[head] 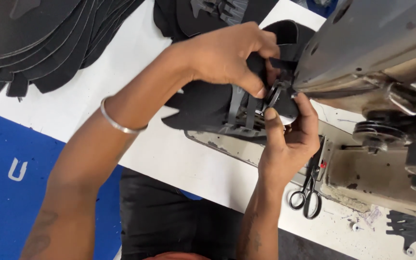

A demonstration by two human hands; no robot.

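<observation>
- The person's lap in dark trousers point(164, 216) sits nearest, against the edge of the white tabletop point(169, 154); a blue surface point(6, 192) lies to the left.
- One pair of scissors point(308, 192) lies on the tabletop, just right of the right wrist, black handles toward the person.
- The right hand point(290, 137) comes up from below, its grip closed on the near edge of a black piece point(203, 103), thumb pressed flat on top beside the grey straps point(244, 108).
- The left hand point(232, 55), with one metal bangle point(116, 123) on the wrist, reaches in from above; its grip pinches a fold of the same black piece close to the machine point(371, 53).
- The black piece rests on the machine bed, its right end tucked right under the machine head, between both hands.
- As a judgement: the work is mid-way. The piece is in position at the needle area with at least two straps laid across it; whether any stitching is finished cannot be told, as the hands hide it.
- One small black toothed part point(403, 226) lies at the tabletop's right edge.
- Farthest, one fanned stack point(44, 43) of several flat black pieces lies top left, apparently waiting, and more black pieces point(198, 14) lie at the top centre.
</observation>
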